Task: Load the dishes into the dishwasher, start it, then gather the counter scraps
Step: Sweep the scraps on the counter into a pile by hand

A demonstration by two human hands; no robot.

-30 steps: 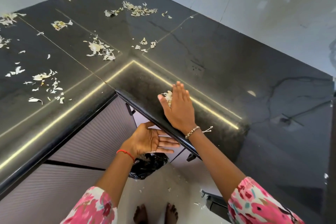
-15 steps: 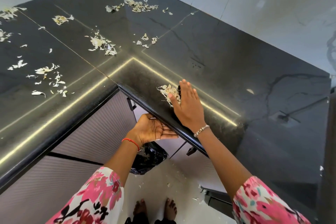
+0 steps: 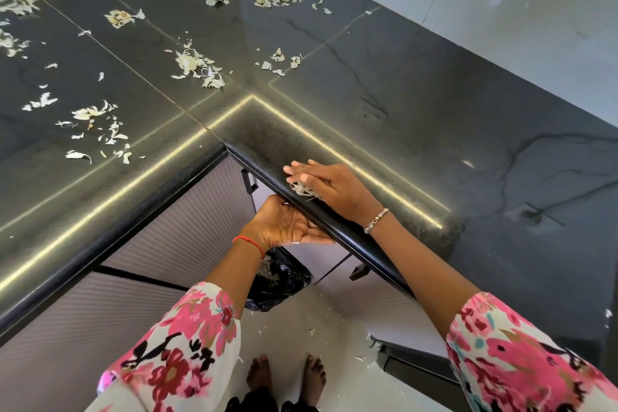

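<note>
Black L-shaped counter (image 3: 434, 144): pale scattered scraps (image 3: 197, 65) across its left and far sections. Black bin bag (image 3: 277, 278) on the floor below the inner corner. Right hand (image 3: 329, 186): fingers straight, flat on the counter's front edge. Left hand (image 3: 284, 227): palm up, fingers extended and relaxed, just under that edge. 1 small scrap pile (image 3: 302, 190) on the rim, touching the right hand.

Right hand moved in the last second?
Yes. The right hand swept the pale scrap pile toward the black counter's rounded front edge, now at its lip.
</note>
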